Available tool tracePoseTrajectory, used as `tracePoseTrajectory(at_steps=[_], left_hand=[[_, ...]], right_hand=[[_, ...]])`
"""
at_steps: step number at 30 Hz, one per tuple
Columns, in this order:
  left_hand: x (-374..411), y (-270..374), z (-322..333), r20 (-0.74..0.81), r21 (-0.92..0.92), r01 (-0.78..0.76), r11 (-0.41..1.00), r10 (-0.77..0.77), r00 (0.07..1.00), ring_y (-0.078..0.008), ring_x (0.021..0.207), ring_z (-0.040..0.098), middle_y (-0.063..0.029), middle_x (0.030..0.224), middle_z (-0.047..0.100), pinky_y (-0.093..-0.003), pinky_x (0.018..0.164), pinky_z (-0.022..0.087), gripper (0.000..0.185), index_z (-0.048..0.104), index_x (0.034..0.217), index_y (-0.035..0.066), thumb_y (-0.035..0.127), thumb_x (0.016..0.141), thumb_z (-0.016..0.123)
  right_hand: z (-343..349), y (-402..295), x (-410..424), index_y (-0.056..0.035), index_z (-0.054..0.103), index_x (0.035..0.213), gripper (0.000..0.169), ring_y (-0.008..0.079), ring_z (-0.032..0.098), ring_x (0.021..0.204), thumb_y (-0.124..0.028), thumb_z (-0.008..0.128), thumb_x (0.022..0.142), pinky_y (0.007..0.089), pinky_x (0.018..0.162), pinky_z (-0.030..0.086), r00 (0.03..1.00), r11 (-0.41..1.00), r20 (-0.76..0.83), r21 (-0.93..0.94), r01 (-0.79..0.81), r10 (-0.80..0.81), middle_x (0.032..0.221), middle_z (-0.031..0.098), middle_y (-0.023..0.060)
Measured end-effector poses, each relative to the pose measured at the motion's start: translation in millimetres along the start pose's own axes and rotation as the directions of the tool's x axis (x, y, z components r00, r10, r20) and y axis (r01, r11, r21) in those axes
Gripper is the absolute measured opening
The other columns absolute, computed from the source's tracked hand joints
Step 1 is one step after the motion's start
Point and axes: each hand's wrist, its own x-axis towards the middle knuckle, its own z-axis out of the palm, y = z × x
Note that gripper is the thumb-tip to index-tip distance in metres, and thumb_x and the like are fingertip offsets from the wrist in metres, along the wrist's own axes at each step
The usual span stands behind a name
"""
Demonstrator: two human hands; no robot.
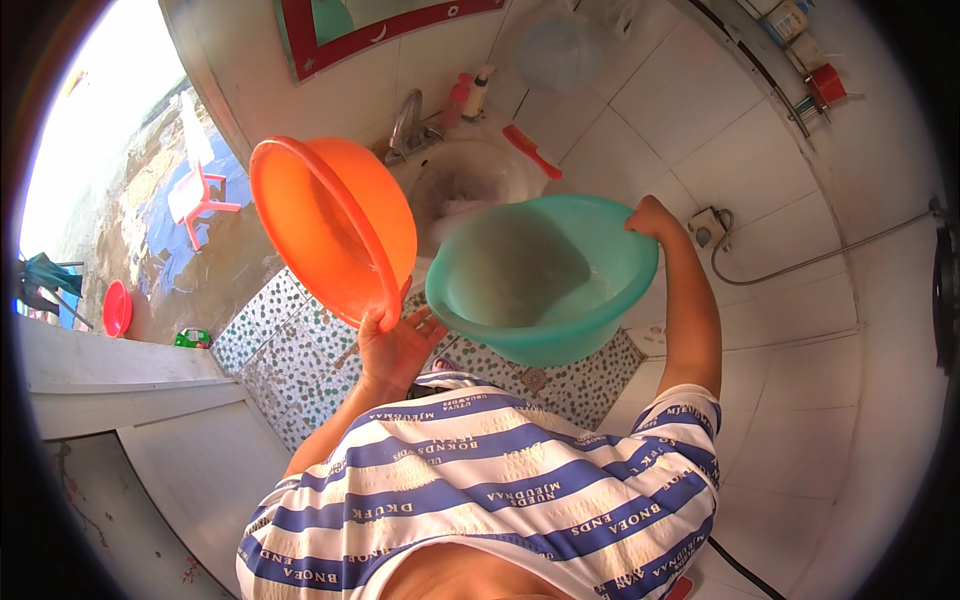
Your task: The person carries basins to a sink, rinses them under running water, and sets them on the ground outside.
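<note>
My left hand (394, 345) grips the lower rim of an orange plastic basin (375, 202), which is tilted on its side with its mouth turned left. Fingers of that hand spread towards the left rim of a green plastic basin (607, 292); whether they touch it I cannot tell. My right hand (651, 219) has hold of the green basin's far right rim. Inside the green basin is a murky grey-brown patch, perhaps water or shadow. Behind both basins is a white washbasin (517, 169), partly hidden, with something pale and blurred in its bowl.
A metal faucet (407, 124), a pump bottle (478, 94) and a red comb (532, 152) are at the washbasin. A shower hose (787, 277) crosses the right tiled wall. Leftward, a doorway shows a pink plastic chair (196, 196) and a red basin (117, 309) outside.
</note>
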Motion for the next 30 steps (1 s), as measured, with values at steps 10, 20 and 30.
tracePoseTrajectory(at_steps=[10, 20, 30], left_hand=[[-11, 16, 36, 0.211, -0.04, -0.082, 0.996, 0.089, 0.974, -0.0413, 0.117, 0.035, -0.0298, 0.13, 0.032, -0.0544, 0.102, 0.022, 0.062, 0.04, 0.131, 0.019, 0.044, 0.076, 0.05], [-16, 13, 58, 0.179, 0.134, -0.134, 0.982, 0.109, 0.978, -0.0346, 0.121, 0.036, -0.018, 0.131, 0.038, -0.0522, 0.1, 0.025, 0.051, 0.049, 0.12, 0.015, 0.041, 0.076, 0.052], [13, 13, -7, 0.116, 0.142, -0.061, 0.988, 0.045, 0.992, -0.0332, 0.116, 0.038, -0.0182, 0.129, 0.038, -0.0524, 0.099, 0.027, 0.069, 0.036, 0.133, 0.019, 0.047, 0.073, 0.056]], right_hand=[[50, 43, 13, 0.0154, 0.058, 0.087, 0.039, 0.027, 0.062, 0.072, -0.011, 0.068, 0.06, 0.0351, 0.065, 0.049, 0.986, 0.982, 0.161, 0.179, -0.063, 0.034, 0.083, 0.062, 0.0237], [187, 67, -35, 0.0062, 0.062, 0.096, 0.031, 0.0178, 0.059, 0.065, -0.01, 0.064, 0.07, 0.0293, 0.061, 0.048, 0.969, 0.529, -0.2, 0.843, 0.094, 0.148, 0.08, 0.064, 0.0119], [75, 42, -42, 0.005, 0.063, 0.094, 0.028, 0.0158, 0.058, 0.064, -0.008, 0.063, 0.07, 0.0274, 0.059, 0.047, 0.961, 0.272, -0.265, 0.933, 0.235, 0.079, 0.077, 0.063, 0.0088]])
